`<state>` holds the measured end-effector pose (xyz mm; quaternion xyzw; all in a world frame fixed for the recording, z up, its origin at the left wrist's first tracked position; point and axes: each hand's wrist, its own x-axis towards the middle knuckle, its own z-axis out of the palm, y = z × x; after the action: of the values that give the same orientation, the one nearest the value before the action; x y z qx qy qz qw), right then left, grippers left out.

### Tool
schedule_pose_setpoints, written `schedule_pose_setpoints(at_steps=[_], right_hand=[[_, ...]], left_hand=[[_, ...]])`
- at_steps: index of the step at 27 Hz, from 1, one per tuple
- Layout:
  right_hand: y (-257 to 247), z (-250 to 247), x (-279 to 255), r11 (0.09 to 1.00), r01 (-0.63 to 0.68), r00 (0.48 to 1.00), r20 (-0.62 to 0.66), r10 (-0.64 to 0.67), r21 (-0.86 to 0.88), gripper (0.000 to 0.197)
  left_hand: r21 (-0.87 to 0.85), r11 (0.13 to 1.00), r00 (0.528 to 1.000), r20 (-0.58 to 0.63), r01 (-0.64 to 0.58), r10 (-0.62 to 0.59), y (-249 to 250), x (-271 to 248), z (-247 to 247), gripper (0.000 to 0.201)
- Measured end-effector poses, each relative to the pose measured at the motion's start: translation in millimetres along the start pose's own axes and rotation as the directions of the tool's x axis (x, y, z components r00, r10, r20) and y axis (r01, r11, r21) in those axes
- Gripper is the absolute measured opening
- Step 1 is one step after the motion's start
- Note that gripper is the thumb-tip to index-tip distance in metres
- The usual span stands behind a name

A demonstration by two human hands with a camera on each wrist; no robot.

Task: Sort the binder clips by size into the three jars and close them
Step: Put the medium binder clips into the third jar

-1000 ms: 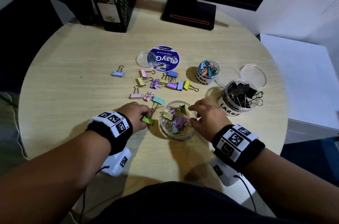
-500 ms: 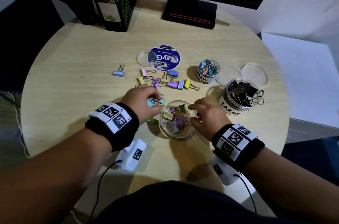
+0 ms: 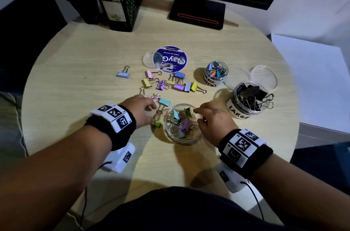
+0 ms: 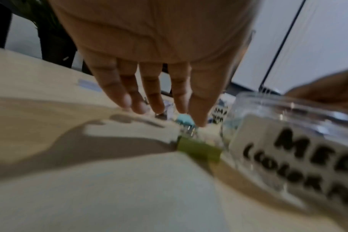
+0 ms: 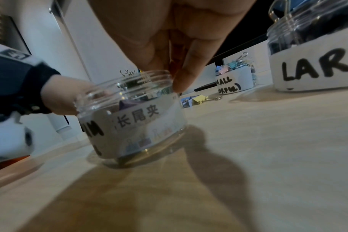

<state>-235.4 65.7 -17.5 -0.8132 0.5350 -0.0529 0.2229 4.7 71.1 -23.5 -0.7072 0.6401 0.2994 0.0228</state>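
Note:
The open medium jar (image 3: 182, 124) stands near the table's front edge, with several pastel clips inside. My right hand (image 3: 198, 115) grips its rim from the right; in the right wrist view the fingertips (image 5: 175, 81) pinch the rim of the jar (image 5: 133, 116). My left hand (image 3: 151, 106) hovers just left of the jar with straight fingers and holds nothing. Its fingertips (image 4: 197, 116) are close over a teal clip (image 4: 186, 120) and a pink clip (image 3: 155, 96). A green clip (image 3: 156, 123) lies on the table against the jar's left side. Several loose pastel clips (image 3: 178, 85) lie further back.
The small jar (image 3: 216, 73) of colourful clips and the large jar (image 3: 250, 100) of black clips stand open at the right, with clear lids (image 3: 263, 77) behind them. A blue-labelled lid (image 3: 170, 59), a lone blue clip (image 3: 123, 74), a black file holder (image 3: 121, 3) and a monitor base (image 3: 197, 13) sit behind.
My left hand has let go of the green clip beside the jar and moved forward over the teal and pink clips. My right hand has stayed on the jar's rim.

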Motion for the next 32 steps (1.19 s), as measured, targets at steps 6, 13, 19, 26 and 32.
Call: schedule_pose_setpoints(at_steps=[6, 13, 19, 26, 32], right_hand=[[-3.5, 4.0, 2.8, 1.000, 0.007, 1.000, -0.003, -0.007, 0.005, 0.033], [1.4, -8.8, 12.2, 0.998, 0.056, 0.997, 0.056, -0.055, -0.005, 0.027], [22.3, -31.1, 48.6, 0.992, -0.128, 0.991, -0.050, 0.127, -0.020, 0.029], [24.7, -20.2, 97.3, 0.972, -0.122, 0.977, 0.149, 0.154, -0.202, 0.046], [18.3, -14.9, 118.7, 0.952, -0.067, 0.955, 0.256, 0.148, -0.300, 0.045]], left_hand=[[0.104, 0.994, 0.999, 0.019, 0.024, -0.026, -0.3, -6.4, 21.2, 0.052], [0.053, 0.992, 0.994, -0.022, 0.112, -0.111, 0.6, -2.6, 7.5, 0.027], [-0.287, 0.947, 0.982, -0.158, -0.143, 0.100, 31.8, -23.2, -13.6, 0.032], [0.066, 0.970, 0.972, -0.007, -0.233, 0.234, 53.0, -18.6, -6.0, 0.060], [0.155, 0.957, 0.969, 0.057, -0.246, 0.240, 51.3, -13.2, -13.1, 0.078]])
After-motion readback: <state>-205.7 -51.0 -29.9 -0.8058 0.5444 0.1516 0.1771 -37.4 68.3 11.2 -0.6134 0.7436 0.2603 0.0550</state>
